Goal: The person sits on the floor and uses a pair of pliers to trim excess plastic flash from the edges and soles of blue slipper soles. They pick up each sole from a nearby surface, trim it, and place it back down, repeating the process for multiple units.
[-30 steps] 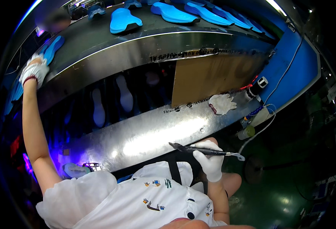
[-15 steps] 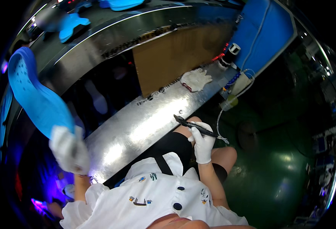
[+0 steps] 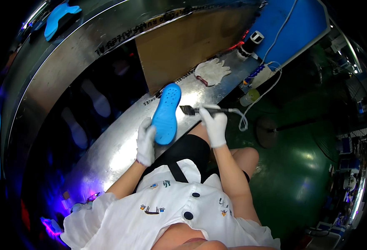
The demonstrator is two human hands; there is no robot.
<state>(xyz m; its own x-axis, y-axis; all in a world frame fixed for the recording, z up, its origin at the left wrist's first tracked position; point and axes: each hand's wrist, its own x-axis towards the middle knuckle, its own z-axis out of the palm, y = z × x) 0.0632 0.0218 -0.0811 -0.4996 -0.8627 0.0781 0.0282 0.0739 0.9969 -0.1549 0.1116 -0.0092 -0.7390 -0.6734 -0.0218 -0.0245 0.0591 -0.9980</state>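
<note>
Gripping blue sole (image 3: 166,114), left hand (image 3: 145,141), right hand (image 3: 214,125) holding brush (image 3: 198,110) level

My left hand (image 3: 145,141), gloved white, is raised in front of my chest with the fingers curled in a grip and the forearm bare. My right hand (image 3: 214,125), also gloved, is closed in a pinch, its forearm reaching straight forward.
</note>
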